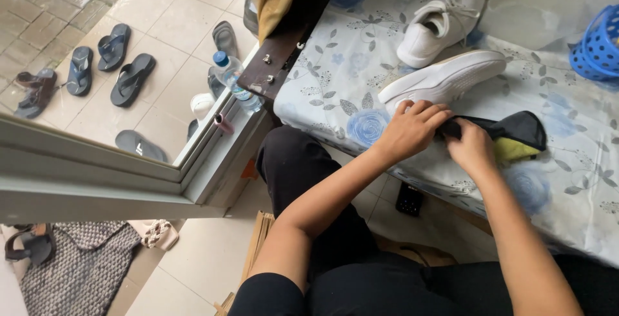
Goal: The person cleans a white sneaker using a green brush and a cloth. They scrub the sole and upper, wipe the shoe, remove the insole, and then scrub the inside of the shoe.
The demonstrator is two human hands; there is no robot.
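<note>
- Black cloth pouch point(516, 129) with a yellow-green piece showing lies on the floral-covered table point(361, 64), just beside a white sneaker point(445, 79).
- Left hand point(409, 129) and right hand point(471, 148) both pinch its near end closed-fingered.
- Risk, as I judge it: tugging could nudge the sneaker, lying on its side, off the table edge.

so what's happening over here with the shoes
A seated person has both hands on a black cloth with a yellow part lying on a floral-covered table: left hand, right hand. Two white sneakers lie just beyond, one on its side, one upright. Neither hand touches them.
</note>
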